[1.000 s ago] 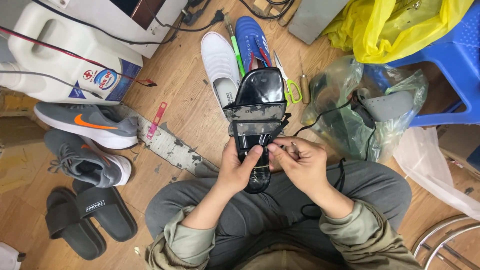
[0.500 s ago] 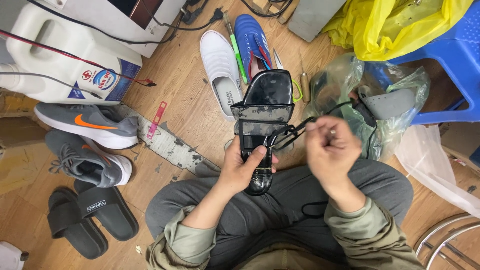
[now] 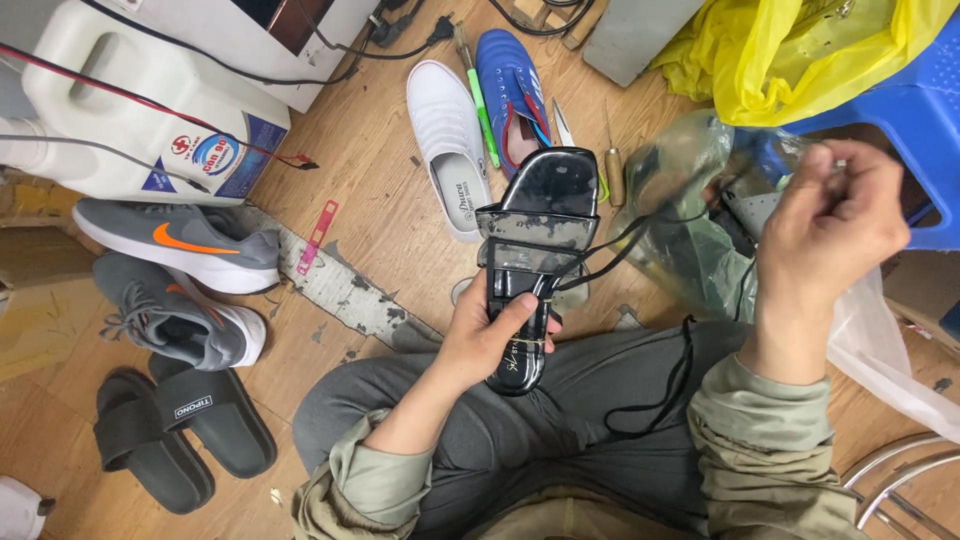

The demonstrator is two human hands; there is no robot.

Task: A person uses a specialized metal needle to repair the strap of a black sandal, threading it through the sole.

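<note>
At the far left of the wooden floor (image 3: 390, 200) a pair of black slide sandals (image 3: 180, 435) lies side by side, with two grey running shoes (image 3: 180, 275) above them, one showing an orange mark on its side. Above these stands a white plastic jug (image 3: 140, 110), with a red cable and a grey cable running across it. A small pink strip (image 3: 318, 235) lies on the floor beside a patch of worn, scraped flooring. Further right, a white slip-on shoe (image 3: 450, 150) lies next to a blue sports shoe (image 3: 515, 95), with a green-handled tool between them. At centre, the left hand (image 3: 490, 335) is closed around the heel end of a glossy black sandal (image 3: 535, 260), thumb across the insole, holding it above the lap with the toe pointing away from the person. A black thread (image 3: 650, 225) runs from the strap area of the sandal to the right, passing in front of a clear plastic bag (image 3: 700, 220). The right hand (image 3: 835, 210) is raised well apart from the sandal, fingers pinched shut on the thread, which is drawn taut. More thread hangs in a loop over the grey trousers. Behind the right hand are a yellow plastic bag (image 3: 800, 55) and a blue plastic stool (image 3: 915, 120).
</note>
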